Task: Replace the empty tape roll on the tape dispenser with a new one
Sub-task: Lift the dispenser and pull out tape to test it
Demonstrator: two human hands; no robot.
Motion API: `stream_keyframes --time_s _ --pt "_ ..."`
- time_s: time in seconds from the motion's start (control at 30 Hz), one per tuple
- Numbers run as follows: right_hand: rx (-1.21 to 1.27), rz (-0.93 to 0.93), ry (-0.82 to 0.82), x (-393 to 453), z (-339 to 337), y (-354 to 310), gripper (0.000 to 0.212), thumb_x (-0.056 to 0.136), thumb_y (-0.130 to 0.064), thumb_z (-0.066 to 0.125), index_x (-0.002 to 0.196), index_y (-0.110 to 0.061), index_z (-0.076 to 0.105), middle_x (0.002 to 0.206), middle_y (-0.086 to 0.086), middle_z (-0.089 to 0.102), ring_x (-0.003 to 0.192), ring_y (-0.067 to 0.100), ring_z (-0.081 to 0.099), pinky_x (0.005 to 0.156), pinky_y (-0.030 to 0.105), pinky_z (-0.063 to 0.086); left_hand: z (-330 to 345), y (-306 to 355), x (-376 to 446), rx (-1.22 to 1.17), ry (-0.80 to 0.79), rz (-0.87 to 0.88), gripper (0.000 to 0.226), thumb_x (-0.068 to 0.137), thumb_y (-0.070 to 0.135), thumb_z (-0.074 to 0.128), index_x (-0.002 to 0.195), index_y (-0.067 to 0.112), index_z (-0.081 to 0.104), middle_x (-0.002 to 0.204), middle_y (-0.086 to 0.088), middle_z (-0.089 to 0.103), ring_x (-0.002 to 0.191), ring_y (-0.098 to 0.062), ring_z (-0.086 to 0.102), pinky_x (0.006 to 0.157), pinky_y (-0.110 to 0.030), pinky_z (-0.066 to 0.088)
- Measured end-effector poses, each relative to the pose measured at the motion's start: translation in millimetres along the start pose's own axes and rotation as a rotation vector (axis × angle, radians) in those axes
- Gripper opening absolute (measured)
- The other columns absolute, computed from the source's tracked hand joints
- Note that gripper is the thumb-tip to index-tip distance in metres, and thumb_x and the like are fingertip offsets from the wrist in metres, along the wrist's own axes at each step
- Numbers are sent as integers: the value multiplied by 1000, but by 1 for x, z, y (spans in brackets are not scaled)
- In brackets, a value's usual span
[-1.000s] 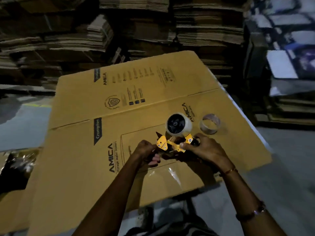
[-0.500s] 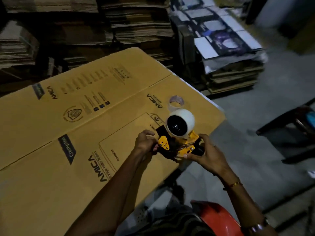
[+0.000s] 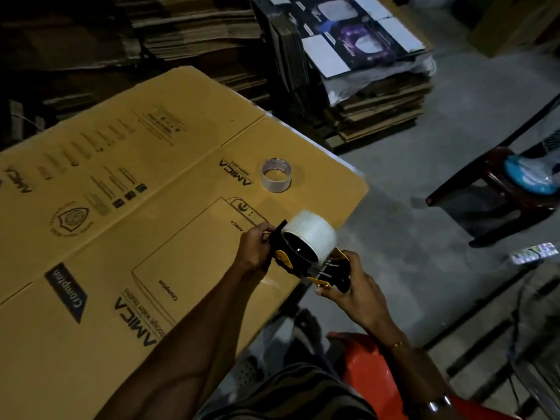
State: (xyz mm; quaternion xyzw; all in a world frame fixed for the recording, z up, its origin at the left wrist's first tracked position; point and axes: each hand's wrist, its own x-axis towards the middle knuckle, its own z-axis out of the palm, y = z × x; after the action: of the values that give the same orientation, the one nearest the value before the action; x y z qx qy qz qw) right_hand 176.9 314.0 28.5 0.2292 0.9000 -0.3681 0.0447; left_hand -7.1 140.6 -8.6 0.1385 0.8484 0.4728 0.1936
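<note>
A yellow and black tape dispenser [image 3: 321, 269] is held in the air near the table's right edge. A full white tape roll [image 3: 312, 233] sits on its spool. My left hand [image 3: 257, 247] grips the dispenser's black front end, fingers curled round it. My right hand [image 3: 348, 291] holds the dispenser's rear from below, thumb and fingers curled round the handle part. The empty tape core [image 3: 276, 174], a thin pale ring, lies apart on the flat yellow carton [image 3: 127, 225], farther from me.
Stacks of flattened cardboard [image 3: 375, 107] stand behind and to the right of the table. A dark stool [image 3: 497, 195] with a blue object is at the right. A red plastic chair [image 3: 369, 377] is under me. The floor is grey concrete.
My head turned right, shifting the view. Both hands lifted the dispenser and carried it toward the table's right edge, tilting it so the new roll faces up more.
</note>
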Motion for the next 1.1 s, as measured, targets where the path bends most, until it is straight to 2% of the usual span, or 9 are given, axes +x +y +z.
stream_keyframes --time_s 0.1,0.2,0.33,0.43,0.53,0.67,0.83,1.0,1.1 --pt "12 10 -16 9 4 4 90 70 -62 79 140 -40 28 128 -11 66 110 21 66 80 41 57 1 -7 2 34 15 20 25 84 -2 63 108 2 68 94 -3 70 85 -12 64 74 -17 52" --pt "21 44 -44 16 8 7 85 70 -61 79 137 -41 29 127 -8 67 110 22 65 79 36 53 4 -9 1 33 49 11 34 78 11 59 110 5 69 90 2 68 78 -8 63 71 -2 45" --pt "47 29 -68 20 11 8 75 75 -57 78 131 -43 32 124 -13 67 103 14 66 69 27 46 9 -16 1 58 84 27 34 82 -3 60 113 9 69 94 -5 73 86 -18 67 69 -3 42" --pt "83 25 -91 20 10 10 71 75 -58 77 129 -46 32 118 -18 66 98 10 67 67 23 47 9 -14 -3 37 81 104 33 83 8 57 114 8 68 92 -3 73 81 -10 66 69 -4 46" --pt "81 -3 -98 20 9 10 72 76 -56 78 131 -42 34 113 -20 65 94 6 66 66 17 46 10 -14 -7 73 58 200 40 80 -7 58 117 6 68 95 -1 71 85 -7 65 73 -4 45" --pt "64 -54 -100 19 9 12 70 78 -48 80 131 -38 36 114 -23 64 98 1 64 67 11 46 10 -20 -5 159 85 285 34 75 -7 66 105 7 69 93 -2 64 82 -15 59 72 -23 49" --pt "17 -112 -48 19 11 17 76 74 -53 80 133 -36 35 114 -12 70 99 10 68 73 34 58 14 -19 -8 161 106 278 20 75 2 58 93 6 68 87 -10 66 78 -25 61 68 -39 51" --pt "-12 -207 6 16 15 15 79 74 -49 82 138 -26 39 112 -8 72 95 7 69 68 20 56 14 -19 -11 103 107 245 20 78 -3 54 90 8 66 82 -7 68 73 -23 64 64 -40 53" --pt "-42 -281 49 13 17 12 81 74 -47 82 139 -15 43 107 -2 74 89 13 71 63 13 51 10 -20 -16 54 103 252 22 83 10 50 96 10 67 84 -4 70 76 -19 66 64 -35 54"
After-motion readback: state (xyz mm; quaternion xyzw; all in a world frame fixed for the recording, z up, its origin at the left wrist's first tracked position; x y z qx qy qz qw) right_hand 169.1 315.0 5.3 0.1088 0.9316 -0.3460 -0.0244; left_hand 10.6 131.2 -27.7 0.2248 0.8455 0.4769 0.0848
